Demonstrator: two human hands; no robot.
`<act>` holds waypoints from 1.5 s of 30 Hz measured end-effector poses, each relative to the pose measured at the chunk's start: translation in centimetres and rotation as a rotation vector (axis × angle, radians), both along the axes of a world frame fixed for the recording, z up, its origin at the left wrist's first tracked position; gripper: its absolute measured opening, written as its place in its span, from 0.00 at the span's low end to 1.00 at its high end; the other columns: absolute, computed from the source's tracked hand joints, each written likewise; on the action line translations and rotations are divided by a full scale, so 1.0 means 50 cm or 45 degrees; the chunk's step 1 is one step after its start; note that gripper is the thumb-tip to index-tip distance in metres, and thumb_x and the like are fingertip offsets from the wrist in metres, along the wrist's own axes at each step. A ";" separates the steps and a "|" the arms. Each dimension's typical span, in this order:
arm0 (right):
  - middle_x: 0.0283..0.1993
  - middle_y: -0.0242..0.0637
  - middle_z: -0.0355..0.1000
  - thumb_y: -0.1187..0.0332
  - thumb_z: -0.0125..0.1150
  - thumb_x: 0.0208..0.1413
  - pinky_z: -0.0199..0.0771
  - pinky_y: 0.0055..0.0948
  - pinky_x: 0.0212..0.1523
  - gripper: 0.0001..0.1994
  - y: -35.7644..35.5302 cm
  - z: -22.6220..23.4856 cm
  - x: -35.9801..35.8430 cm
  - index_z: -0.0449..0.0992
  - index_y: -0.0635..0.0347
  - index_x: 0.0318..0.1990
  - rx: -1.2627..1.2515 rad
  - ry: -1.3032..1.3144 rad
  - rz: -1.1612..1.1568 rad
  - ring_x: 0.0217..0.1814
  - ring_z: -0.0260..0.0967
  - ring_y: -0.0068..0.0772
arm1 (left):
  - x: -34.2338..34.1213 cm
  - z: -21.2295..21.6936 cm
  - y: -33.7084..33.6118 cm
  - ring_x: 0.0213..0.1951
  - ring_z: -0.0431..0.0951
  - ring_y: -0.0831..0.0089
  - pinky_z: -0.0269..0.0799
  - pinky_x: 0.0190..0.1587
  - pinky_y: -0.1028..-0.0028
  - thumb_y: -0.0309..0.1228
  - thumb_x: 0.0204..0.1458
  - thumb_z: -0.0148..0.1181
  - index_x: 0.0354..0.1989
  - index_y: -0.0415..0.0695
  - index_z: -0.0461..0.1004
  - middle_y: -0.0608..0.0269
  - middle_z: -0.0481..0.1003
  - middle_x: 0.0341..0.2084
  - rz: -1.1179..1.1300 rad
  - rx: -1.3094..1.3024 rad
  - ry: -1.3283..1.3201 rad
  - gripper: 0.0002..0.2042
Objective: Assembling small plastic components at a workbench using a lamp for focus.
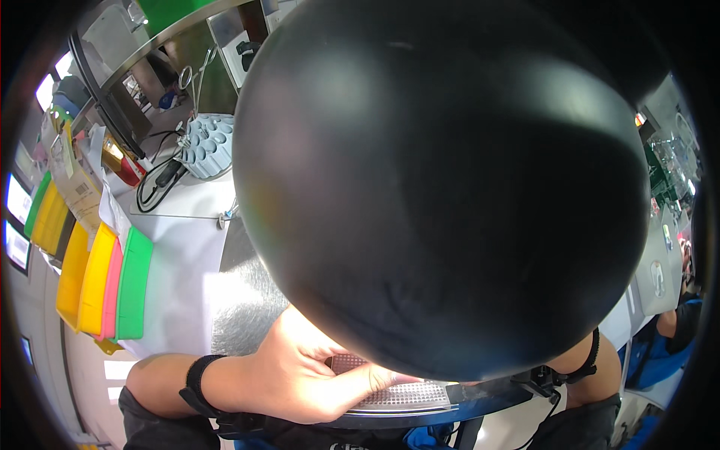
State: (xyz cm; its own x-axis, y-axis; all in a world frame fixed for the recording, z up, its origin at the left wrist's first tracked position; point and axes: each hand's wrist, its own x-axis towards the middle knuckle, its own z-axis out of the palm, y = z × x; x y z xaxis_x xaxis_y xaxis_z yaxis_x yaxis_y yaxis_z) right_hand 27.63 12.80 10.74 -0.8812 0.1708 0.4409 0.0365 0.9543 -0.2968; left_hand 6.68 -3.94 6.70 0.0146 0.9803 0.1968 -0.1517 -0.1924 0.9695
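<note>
A large black rounded cover or dome (450, 187) fills the middle of the view and hides most of the work spot. My left hand (311, 371) lies at the near edge of the bench, its thumb stretched to the right over a perforated metal plate (409, 396). Its other fingers pass beneath the dome, so what they touch or hold cannot be seen. Of my right arm (604, 367), only the forearm and a black wrist strap show at the lower right. The dome covers the right hand.
Green, pink and yellow plastic bins (135, 285) stand at the left. Behind them, a grey-blue holder with round holes (208, 146) carries scissor-like tools, beside a black cable (154, 191). A shiny metal surface (244, 307) lies left of the dome. Another person's arm (666, 324) shows at far right.
</note>
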 end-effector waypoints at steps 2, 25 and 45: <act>0.46 0.28 0.82 0.50 0.85 0.31 0.76 0.33 0.56 0.26 0.000 0.000 0.005 0.86 0.49 0.39 -0.014 0.054 -0.010 0.48 0.82 0.34 | -0.009 0.005 0.000 0.45 0.84 0.69 0.78 0.50 0.72 0.15 0.53 0.63 0.43 0.32 0.84 0.51 0.84 0.42 0.021 0.120 0.117 0.10; 0.35 0.27 0.83 0.43 0.76 0.43 0.77 0.27 0.28 0.21 0.012 0.015 0.000 0.85 0.51 0.31 0.293 0.078 0.009 0.30 0.82 0.32 | -0.009 -0.004 0.003 0.44 0.83 0.67 0.75 0.51 0.70 0.17 0.51 0.66 0.41 0.33 0.83 0.55 0.84 0.42 0.044 0.178 0.152 0.09; 0.39 0.28 0.83 0.46 0.81 0.37 0.79 0.30 0.34 0.24 0.010 0.018 -0.009 0.84 0.52 0.36 0.274 0.070 -0.031 0.33 0.82 0.35 | -0.019 0.017 0.005 0.32 0.81 0.73 0.74 0.34 0.77 0.18 0.50 0.67 0.40 0.35 0.84 0.58 0.83 0.37 0.044 0.188 0.390 0.09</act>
State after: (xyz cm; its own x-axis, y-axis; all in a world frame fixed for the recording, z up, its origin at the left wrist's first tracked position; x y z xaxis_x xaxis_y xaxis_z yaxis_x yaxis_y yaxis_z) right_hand 27.17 13.30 11.66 -0.8516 0.0886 0.5167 0.0497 0.9948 -0.0887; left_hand 5.75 -3.67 7.53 0.0619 0.9427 0.3279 0.1514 -0.3336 0.9305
